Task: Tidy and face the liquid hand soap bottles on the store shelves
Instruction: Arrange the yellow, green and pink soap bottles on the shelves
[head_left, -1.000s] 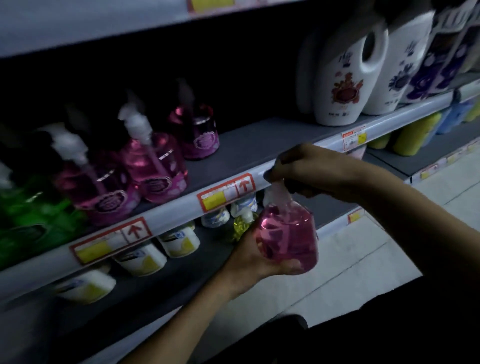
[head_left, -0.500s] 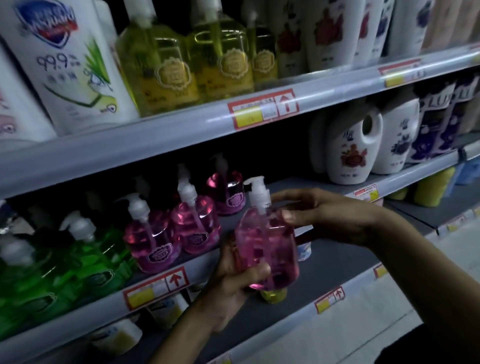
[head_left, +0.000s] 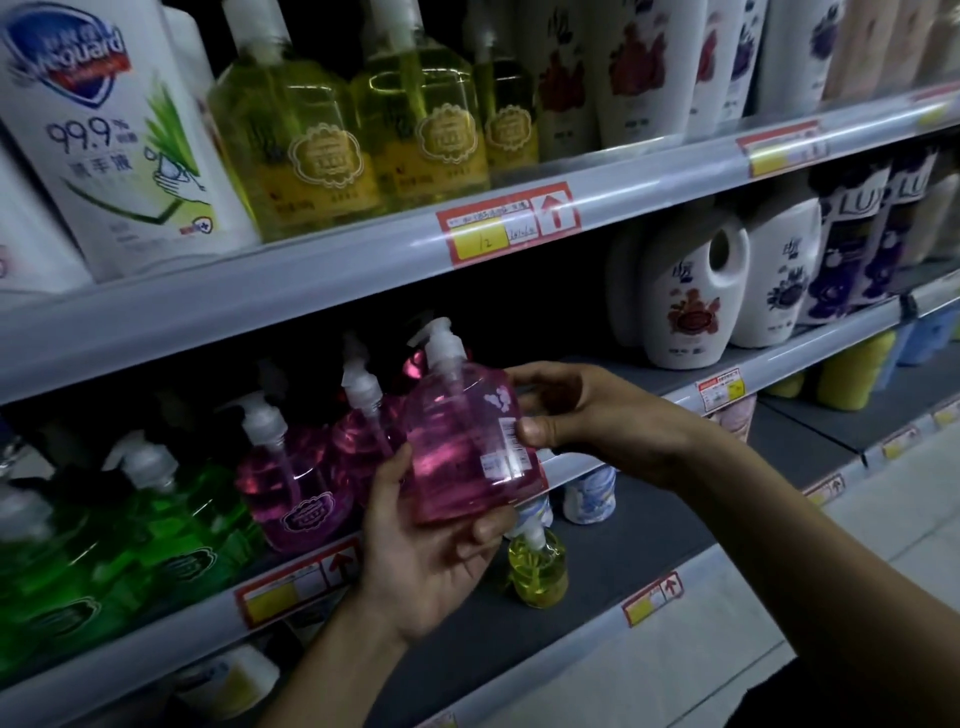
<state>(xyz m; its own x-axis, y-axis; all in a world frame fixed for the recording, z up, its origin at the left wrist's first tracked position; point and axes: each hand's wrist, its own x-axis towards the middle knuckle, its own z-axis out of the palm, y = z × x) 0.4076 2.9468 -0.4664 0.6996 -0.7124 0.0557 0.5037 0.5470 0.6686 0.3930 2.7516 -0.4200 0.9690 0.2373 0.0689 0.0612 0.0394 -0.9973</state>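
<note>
A pink liquid soap bottle (head_left: 462, 441) with a white pump is held in front of the middle shelf, its back label with a barcode turned toward me. My left hand (head_left: 426, 551) cups its base from below with the thumb curled round the bottom. My right hand (head_left: 582, 415) grips its right side, thumb on the barcode label. Behind it on the shelf stand more pink pump bottles (head_left: 296, 488), and green pump bottles (head_left: 156, 535) fill the left end.
The middle shelf's rail (head_left: 779, 364) carries price tags. White handled jugs (head_left: 696, 291) stand to the right. Yellow soap bottles (head_left: 291, 140) and a white refill pouch (head_left: 114, 135) sit on the upper shelf. A small yellow pump bottle (head_left: 537, 571) stands on the lower shelf.
The pink bottle has risen from below the shelf rail to shelf height and been turned so its back label shows. My right hand has shifted from the pump to the bottle's side.
</note>
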